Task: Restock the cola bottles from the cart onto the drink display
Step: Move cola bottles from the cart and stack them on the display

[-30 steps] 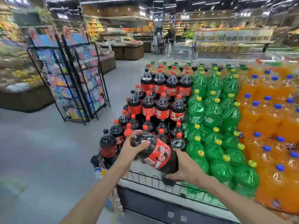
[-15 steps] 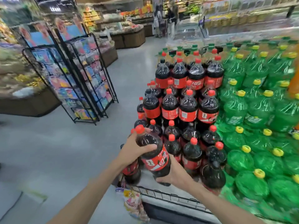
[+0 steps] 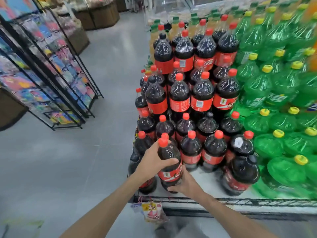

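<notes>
A large cola bottle (image 3: pixel 169 162) with a red cap and red label stands nearly upright at the front left of the drink display's white shelf (image 3: pixel 202 186). My left hand (image 3: pixel 152 162) grips its shoulder just below the neck. My right hand (image 3: pixel 185 183) holds its base from the right, partly hidden behind the bottle. Several rows of cola bottles (image 3: pixel 202 98) rise in tiers behind it. The cart is out of view.
Green soda bottles (image 3: pixel 277 93) fill the display to the right. A black wire rail (image 3: pixel 240 201) runs along the shelf's front edge, with a small price tag (image 3: pixel 151 212) hanging below. Black wire racks of colourful packets (image 3: pixel 51 78) stand on the grey floor at left.
The bottle went from lying tilted across my hands to nearly upright and lower, down at the shelf's front left. My view moved closer and tipped downward.
</notes>
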Demonstrator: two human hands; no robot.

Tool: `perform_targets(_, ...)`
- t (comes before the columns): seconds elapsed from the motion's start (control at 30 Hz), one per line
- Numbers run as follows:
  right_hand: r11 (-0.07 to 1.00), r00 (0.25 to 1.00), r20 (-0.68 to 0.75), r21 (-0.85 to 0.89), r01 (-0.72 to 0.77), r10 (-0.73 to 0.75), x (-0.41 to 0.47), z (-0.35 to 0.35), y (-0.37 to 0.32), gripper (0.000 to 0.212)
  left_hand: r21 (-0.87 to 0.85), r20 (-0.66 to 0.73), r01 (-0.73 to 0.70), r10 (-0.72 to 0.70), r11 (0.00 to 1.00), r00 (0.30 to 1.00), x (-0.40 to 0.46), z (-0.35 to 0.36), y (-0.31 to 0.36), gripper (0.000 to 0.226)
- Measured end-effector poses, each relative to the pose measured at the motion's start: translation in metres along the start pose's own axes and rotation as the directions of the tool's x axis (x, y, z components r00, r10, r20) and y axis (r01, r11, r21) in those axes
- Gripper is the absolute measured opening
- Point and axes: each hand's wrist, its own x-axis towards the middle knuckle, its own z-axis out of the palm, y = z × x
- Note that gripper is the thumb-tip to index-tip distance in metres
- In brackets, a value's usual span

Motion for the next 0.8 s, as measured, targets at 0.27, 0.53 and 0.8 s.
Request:
perform_targets(0.27,0.998,0.997,0.075,0.066,-0.004,-0.001,0.012,0.006,0.034,0.100,0.047,0.013,0.054,-0.055,0.997,0.998,-0.004,0.029,-0.029,0.078)
perform_targets(0.53,0.999,0.990,0.144,-0.047,0.002,0.004,0.034,0.005,0.056,0.108,0.080,-0.023,0.050,-0.048,0.996,0.999,-0.008,0.044,-0.044,0.076)
perform_targets(0.8,0.996,0.981,0.195,-0.080,0.030,-0.013,0.043,0.016,0.064,0.101,0.079,-0.097,0.107,-0.100,0.991,0.990,-0.019,0.048,-0.056,0.090)
